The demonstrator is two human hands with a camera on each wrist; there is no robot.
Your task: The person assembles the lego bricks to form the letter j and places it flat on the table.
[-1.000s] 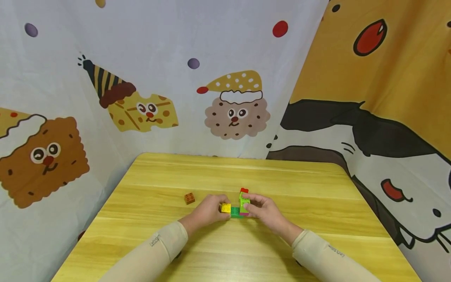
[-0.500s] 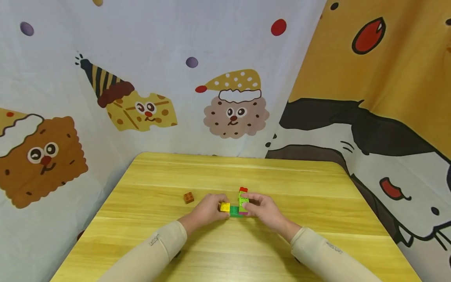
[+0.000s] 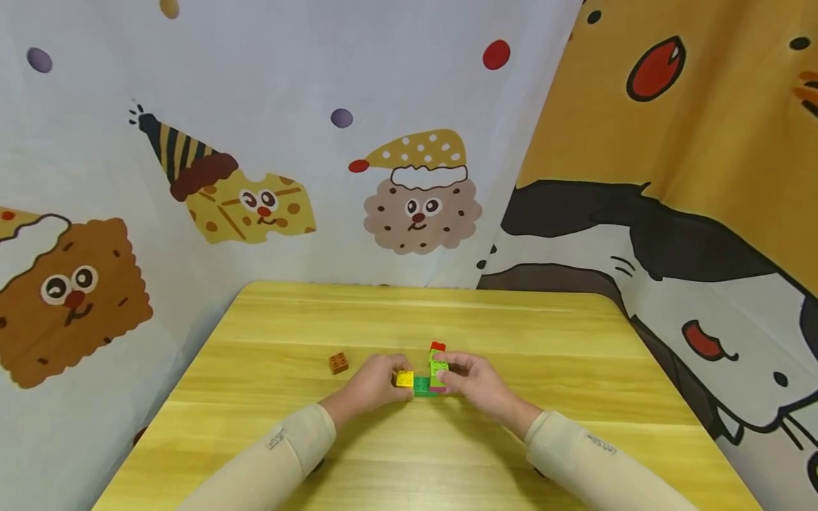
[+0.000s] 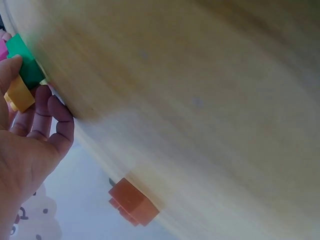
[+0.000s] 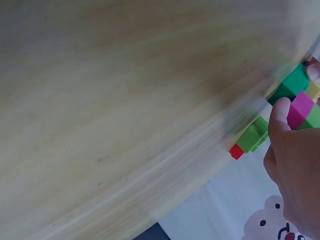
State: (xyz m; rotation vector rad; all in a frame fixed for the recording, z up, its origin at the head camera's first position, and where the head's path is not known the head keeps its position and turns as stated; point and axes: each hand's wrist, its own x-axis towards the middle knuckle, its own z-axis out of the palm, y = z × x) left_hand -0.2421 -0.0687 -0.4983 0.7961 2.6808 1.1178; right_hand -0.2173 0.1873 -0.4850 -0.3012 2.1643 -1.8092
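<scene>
A long dark green toy brick (image 3: 422,386) lies on the table between the hands. On its left end sits a yellow brick (image 3: 405,379); on its right end a magenta brick (image 5: 300,109) carries a light green brick (image 3: 439,367). My left hand (image 3: 373,381) grips the yellow end, its thumb overlapping the yellow and dark green bricks in the left wrist view. With thumb and fingers, my right hand (image 3: 478,382) holds the magenta and light green end. Just behind it, another light green brick (image 5: 254,134) and a red brick (image 3: 437,346) lie together on the table.
A brown brick (image 3: 339,363) with studs up lies on the wooden table (image 3: 287,333), left of and behind my left hand. A printed cloth (image 3: 294,85) hangs behind the table's far edge and along its sides.
The head view shifts slightly, so everything drifts a little to the left in it. Both hands keep their hold on the joined bricks, almost still.
</scene>
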